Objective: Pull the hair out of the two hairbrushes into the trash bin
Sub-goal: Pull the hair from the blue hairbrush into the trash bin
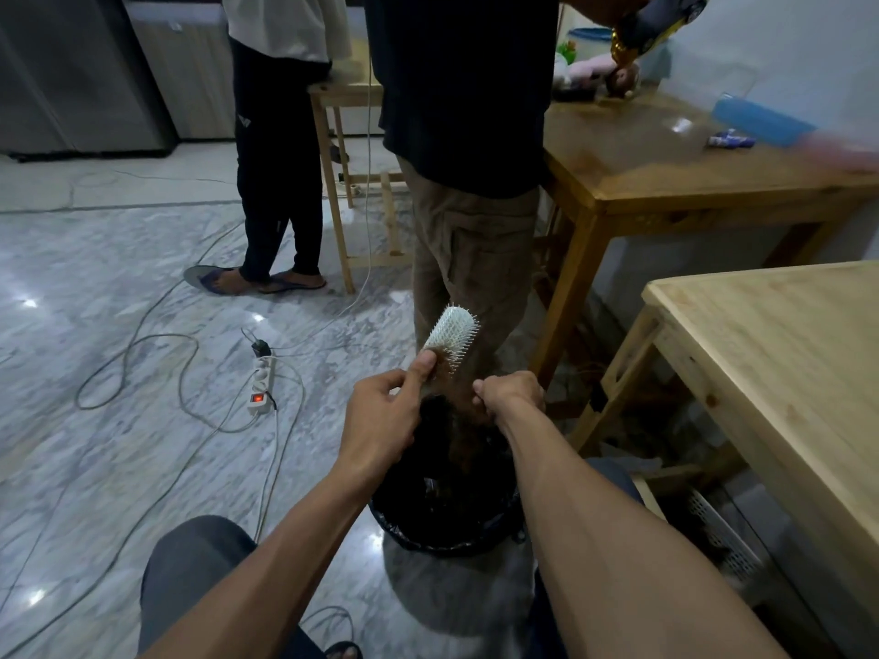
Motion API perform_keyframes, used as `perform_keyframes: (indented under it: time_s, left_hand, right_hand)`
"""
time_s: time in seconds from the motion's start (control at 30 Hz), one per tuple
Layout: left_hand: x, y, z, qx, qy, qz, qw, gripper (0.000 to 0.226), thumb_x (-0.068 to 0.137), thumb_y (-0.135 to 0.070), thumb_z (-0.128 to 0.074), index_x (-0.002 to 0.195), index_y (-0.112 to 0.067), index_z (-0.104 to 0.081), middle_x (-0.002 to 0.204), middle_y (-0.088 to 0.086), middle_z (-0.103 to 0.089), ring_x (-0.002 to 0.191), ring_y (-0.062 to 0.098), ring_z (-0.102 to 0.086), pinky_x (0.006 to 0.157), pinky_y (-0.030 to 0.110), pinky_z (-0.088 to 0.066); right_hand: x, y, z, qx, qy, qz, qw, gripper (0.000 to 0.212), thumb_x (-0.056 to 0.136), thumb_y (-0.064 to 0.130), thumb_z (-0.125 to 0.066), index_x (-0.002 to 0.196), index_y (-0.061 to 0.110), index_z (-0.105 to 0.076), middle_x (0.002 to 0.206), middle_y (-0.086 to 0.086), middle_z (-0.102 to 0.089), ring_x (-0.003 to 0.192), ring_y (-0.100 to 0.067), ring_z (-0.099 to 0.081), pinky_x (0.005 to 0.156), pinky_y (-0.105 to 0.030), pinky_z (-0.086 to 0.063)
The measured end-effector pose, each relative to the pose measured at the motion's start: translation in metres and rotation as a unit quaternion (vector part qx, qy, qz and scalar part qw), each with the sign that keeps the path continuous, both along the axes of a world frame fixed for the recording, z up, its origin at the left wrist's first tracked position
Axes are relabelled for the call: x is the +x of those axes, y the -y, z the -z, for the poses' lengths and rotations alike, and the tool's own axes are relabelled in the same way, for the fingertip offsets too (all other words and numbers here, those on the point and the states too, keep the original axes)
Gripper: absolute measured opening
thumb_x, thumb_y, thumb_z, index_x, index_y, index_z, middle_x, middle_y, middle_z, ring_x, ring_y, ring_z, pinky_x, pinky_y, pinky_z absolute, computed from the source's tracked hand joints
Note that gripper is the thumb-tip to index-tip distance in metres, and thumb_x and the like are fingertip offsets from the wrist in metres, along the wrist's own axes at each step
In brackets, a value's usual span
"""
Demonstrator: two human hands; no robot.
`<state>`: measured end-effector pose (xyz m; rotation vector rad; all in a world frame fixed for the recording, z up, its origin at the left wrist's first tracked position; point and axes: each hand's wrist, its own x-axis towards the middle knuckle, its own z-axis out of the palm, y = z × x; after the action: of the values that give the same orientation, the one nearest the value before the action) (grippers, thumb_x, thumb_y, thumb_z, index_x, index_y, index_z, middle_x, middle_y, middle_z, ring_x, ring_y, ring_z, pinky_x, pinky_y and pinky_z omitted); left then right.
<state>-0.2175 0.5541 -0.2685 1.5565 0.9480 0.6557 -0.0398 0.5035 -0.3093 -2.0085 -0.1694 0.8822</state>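
Head view. Nearest: two bare forearms reached forward over the seated person's knees. Trash bin (447, 525), black-lined, stood on marble floor (95, 420) between the knees, close to the pale table (785, 373) edge at right; open floor to the left. One hairbrush (452, 332) seen, above the bin, long axis tilted, head pointing up-right. Left hand (383, 420) pinched its neck. Right hand (511, 394) was fisted around brown hair (454, 397). Two bystanders stood beyond.

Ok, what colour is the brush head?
White, bristles included; the brush shows best in the head view, with brown hair at its base.
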Motion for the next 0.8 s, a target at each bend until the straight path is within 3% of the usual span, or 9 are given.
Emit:
perform_keyframes:
  time_s: [0.07, 0.1, 0.17, 0.27, 0.37, 0.43, 0.57, 0.7, 0.8]
  left_hand:
    - [0.005, 0.001, 0.001, 0.01, -0.022, 0.001, 1.0, 0.079, 0.087, -0.079, -0.05, 0.088, -0.003, -0.071, 0.041, -0.009, -0.041, 0.037, 0.014, -0.042, 0.046, 0.03, -0.034]
    - [0.007, -0.001, 0.002, 0.005, -0.039, -0.002, 0.999, 0.08, 0.087, -0.079, -0.047, 0.092, -0.003, -0.07, 0.045, -0.007, -0.044, 0.04, 0.016, -0.045, 0.046, 0.031, -0.036]
    - [0.012, -0.007, 0.001, -0.018, -0.077, 0.007, 0.997, 0.071, 0.09, -0.071, -0.048, 0.097, -0.004, -0.066, 0.054, -0.001, -0.05, 0.045, 0.019, -0.048, 0.048, 0.031, -0.038]
    - [0.015, -0.011, 0.004, -0.045, -0.119, 0.052, 0.991, 0.043, 0.089, -0.05, -0.051, 0.087, -0.009, -0.062, 0.061, 0.005, -0.056, 0.048, 0.022, -0.05, 0.052, 0.035, -0.04]
    - [0.015, -0.011, 0.013, -0.058, -0.131, 0.081, 0.986, 0.013, 0.087, -0.017, -0.05, 0.075, -0.013, -0.054, 0.059, 0.006, -0.055, 0.046, 0.022, -0.05, 0.049, 0.034, -0.04]
    - [0.015, -0.008, 0.017, -0.061, -0.137, 0.089, 0.985, 0.015, 0.087, -0.006, -0.05, 0.074, -0.013, -0.053, 0.061, 0.007, -0.055, 0.048, 0.022, -0.051, 0.046, 0.03, -0.04]
    - [0.015, -0.015, 0.024, -0.089, -0.13, 0.075, 0.985, 0.02, 0.093, -0.006, -0.049, 0.075, -0.011, -0.056, 0.06, 0.006, -0.054, 0.048, 0.019, -0.05, 0.047, 0.028, -0.038]
    - [0.011, -0.026, 0.033, -0.14, -0.112, 0.031, 0.983, 0.026, 0.096, -0.003, -0.047, 0.07, -0.007, -0.051, 0.061, 0.011, -0.048, 0.044, 0.02, -0.044, 0.046, 0.029, -0.034]
    - [0.01, -0.033, 0.036, -0.191, -0.092, -0.044, 0.976, 0.019, 0.093, -0.002, -0.046, 0.076, -0.005, -0.055, 0.062, 0.012, -0.046, 0.045, 0.023, -0.042, 0.047, 0.032, -0.033]
  right_hand:
    - [-0.001, -0.007, -0.005, -0.01, 0.034, -0.037, 0.999, 0.035, 0.094, 0.012, -0.068, 0.126, 0.001, -0.07, 0.111, -0.012, -0.073, 0.073, -0.017, -0.062, 0.054, -0.018, -0.052]
    - [-0.002, -0.01, -0.007, -0.017, 0.056, -0.059, 0.997, 0.03, 0.092, 0.011, -0.068, 0.121, 0.008, -0.075, 0.108, -0.012, -0.077, 0.072, -0.017, -0.064, 0.06, -0.021, -0.054]
    - [-0.008, -0.009, -0.014, 0.005, 0.061, -0.107, 0.992, 0.039, 0.084, 0.002, -0.061, 0.116, 0.019, -0.077, 0.087, -0.009, -0.077, 0.062, -0.017, -0.065, 0.057, -0.027, -0.053]
    - [-0.008, -0.001, -0.022, 0.068, 0.038, -0.129, 0.989, 0.054, 0.072, 0.005, -0.054, 0.116, 0.029, -0.072, 0.08, -0.001, -0.071, 0.059, -0.016, -0.06, 0.048, -0.027, -0.041]
    - [-0.008, 0.006, -0.026, 0.14, -0.019, -0.092, 0.986, 0.045, 0.065, 0.018, -0.054, 0.104, 0.021, -0.077, 0.083, -0.005, -0.066, 0.047, -0.012, -0.045, 0.044, -0.026, -0.031]
    - [-0.012, 0.01, -0.024, 0.131, -0.042, -0.115, 0.984, 0.022, 0.079, 0.031, -0.061, 0.089, 0.017, -0.074, 0.075, -0.006, -0.062, 0.046, -0.012, -0.045, 0.043, -0.026, -0.034]
    - [-0.018, 0.02, -0.014, 0.113, -0.003, -0.168, 0.979, 0.035, 0.097, 0.041, -0.066, 0.079, 0.012, -0.073, 0.057, 0.0, -0.059, 0.049, -0.012, -0.05, 0.05, -0.024, -0.043]
    - [-0.019, 0.02, -0.004, 0.116, 0.039, -0.178, 0.976, 0.042, 0.094, 0.038, -0.071, 0.07, 0.003, -0.073, 0.058, 0.002, -0.058, 0.057, -0.012, -0.052, 0.065, -0.031, -0.044]
    - [-0.022, 0.016, -0.011, 0.118, 0.074, -0.2, 0.97, 0.036, 0.095, 0.032, -0.072, 0.075, 0.004, -0.08, 0.054, 0.006, -0.061, 0.055, -0.008, -0.054, 0.06, -0.025, -0.043]
